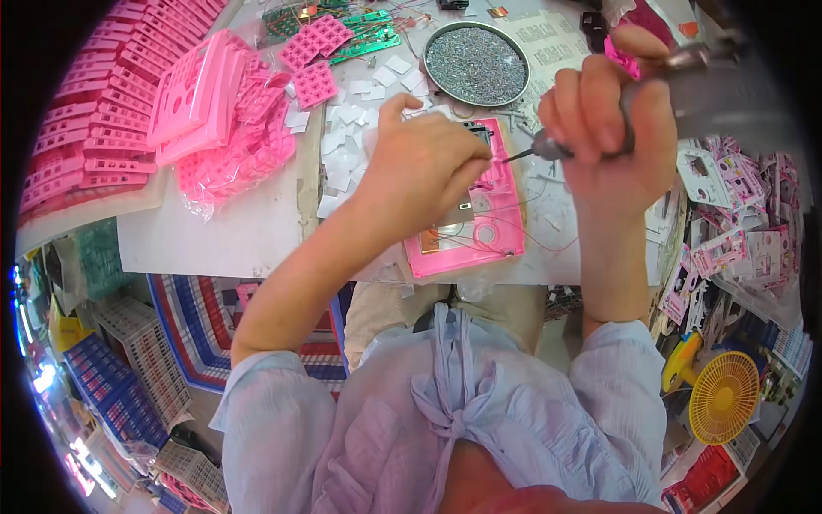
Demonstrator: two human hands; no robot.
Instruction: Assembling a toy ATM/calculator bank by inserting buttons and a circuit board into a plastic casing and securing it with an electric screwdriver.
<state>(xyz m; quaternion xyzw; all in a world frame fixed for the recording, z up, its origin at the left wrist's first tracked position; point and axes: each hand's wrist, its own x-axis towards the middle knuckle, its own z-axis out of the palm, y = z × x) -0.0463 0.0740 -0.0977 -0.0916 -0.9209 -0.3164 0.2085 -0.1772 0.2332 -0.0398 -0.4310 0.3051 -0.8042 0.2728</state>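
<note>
— What's on the table [223, 236]?

— Biggest thing is the heap of pink parts [197, 111] at the upper left, some stacked in rows, some in clear bags. The far left of it runs off into the dark rim, so I can't see where it ends.

— And in front of the person?

— A pink case [479, 231], lying flat just right of centre, near the table's front edge. Its upper left part is hidden under the left hand [419, 167].

— What's that hand doing?

— Resting on the case, fingers curled and pinching at something by the top edge. What it pinches is too small to make out.

— The other one?

— The right hand [608, 128] is clenched round a driver [591, 137], upper right. The tip points left at the case; the driver's upper end blurs and is cut off at the rim.

— Anything else?

— A round tray [476, 62] of tiny silver bits at top centre, white squares [347, 154] scattered left of the case, and green boards [368, 34] at the top, partly covered.
</note>
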